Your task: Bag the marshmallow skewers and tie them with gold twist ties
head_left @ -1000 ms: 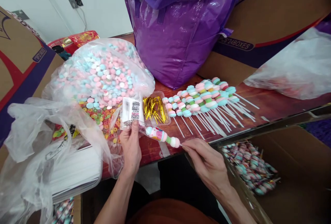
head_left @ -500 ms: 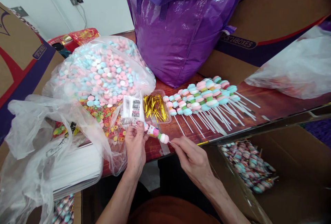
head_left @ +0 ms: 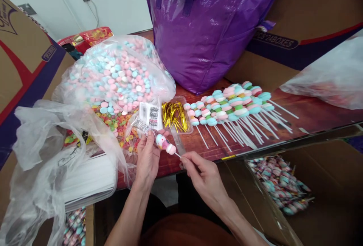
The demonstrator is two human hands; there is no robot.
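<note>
In my right hand (head_left: pixel 202 170), thumb and fingers pinch the white stick of a marshmallow skewer (head_left: pixel 170 149). The skewer's upper part lies in a clear printed plastic sleeve (head_left: pixel 161 140), and its lowest pink pieces show nearest the stick. My left hand (head_left: pixel 147 161) is closed around the sleeve; its fingers hide part of it. Just beyond that hand lies a stack of clear sleeves with black print (head_left: pixel 153 115). A clear plastic box of gold twist ties (head_left: pixel 175 116) stands beside the stack. Several finished-looking marshmallow skewers (head_left: pixel 235 104) lie in a row to the right, sticks pointing toward me.
A clear bag of pink, blue and white marshmallows (head_left: pixel 121 72) bulges behind ring-shaped gummies (head_left: pixel 113 123). White sticks (head_left: pixel 89 178) fill a tray at left. A purple bag (head_left: pixel 210 34) stands behind. Below the table's right edge, a carton (head_left: pixel 326 185) holds wrapped skewers.
My hands have shifted slightly left with the skewer and sleeve. The skewer now tilts more downward toward my right hand, with more of its stick showing. The whole view has moved a little.
</note>
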